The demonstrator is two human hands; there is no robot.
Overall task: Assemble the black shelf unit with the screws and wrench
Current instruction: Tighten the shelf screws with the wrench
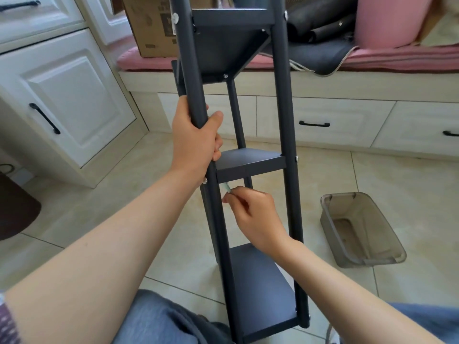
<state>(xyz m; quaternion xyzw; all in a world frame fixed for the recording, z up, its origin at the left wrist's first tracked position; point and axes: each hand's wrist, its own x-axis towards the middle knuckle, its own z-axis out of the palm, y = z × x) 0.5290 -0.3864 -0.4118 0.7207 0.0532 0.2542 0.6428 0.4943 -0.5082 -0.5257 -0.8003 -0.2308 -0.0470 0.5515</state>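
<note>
We have the black shelf unit point(250, 160) running from 12 to 6 o'clock between our knees, its long axis pointing away from us. Our left hand point(196, 137) is wrapped around the left post at about 11 o'clock. Our right hand point(253, 214), the nearer one, pinches the small wrench point(227, 188), which points toward 11 o'clock under the middle shelf at the left post's screw point(204, 180).

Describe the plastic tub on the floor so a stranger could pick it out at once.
Start at the tall black metal shelf unit standing on the beige tiled floor. To its right lies a translucent grey rectangular plastic tub, the only loose container there, with nothing visible inside.
</note>
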